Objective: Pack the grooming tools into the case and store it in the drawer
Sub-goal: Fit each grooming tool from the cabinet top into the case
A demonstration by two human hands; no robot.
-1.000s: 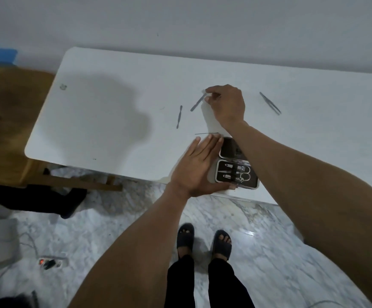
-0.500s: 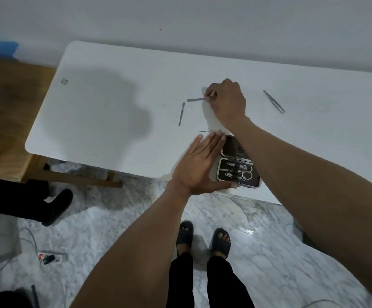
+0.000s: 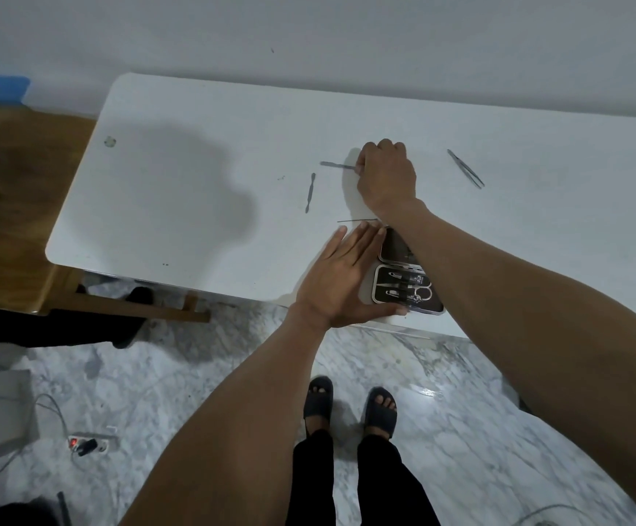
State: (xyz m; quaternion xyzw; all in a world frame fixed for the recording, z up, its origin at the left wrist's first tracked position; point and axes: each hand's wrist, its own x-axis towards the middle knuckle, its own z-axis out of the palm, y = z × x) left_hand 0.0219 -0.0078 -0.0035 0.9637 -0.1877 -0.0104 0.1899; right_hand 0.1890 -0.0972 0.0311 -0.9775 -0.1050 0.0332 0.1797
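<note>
An open black grooming case (image 3: 409, 292) lies at the near edge of the white table (image 3: 202, 153), with scissors and clippers strapped inside. My left hand (image 3: 341, 282) lies flat with fingers spread, against the case's left side. My right hand (image 3: 386, 176) is farther back, pinching one end of a thin metal tool (image 3: 336, 165) that points left, just above the tabletop. A second slim metal tool (image 3: 310, 192) lies to the left of it. A thin needle-like pick (image 3: 356, 221) rests just beyond my left fingertips. Tweezers (image 3: 465, 168) lie to the right.
A wooden table (image 3: 9, 206) adjoins the white one on the left. On the marble floor below are a power strip (image 3: 88, 444) with a red light, cables and a grey box (image 3: 3, 410). My feet in black sandals stand near the table edge.
My right hand has turned the thin metal tool from a diagonal to nearly level, pointing left, and lifted it slightly. My left hand has stayed by the case.
</note>
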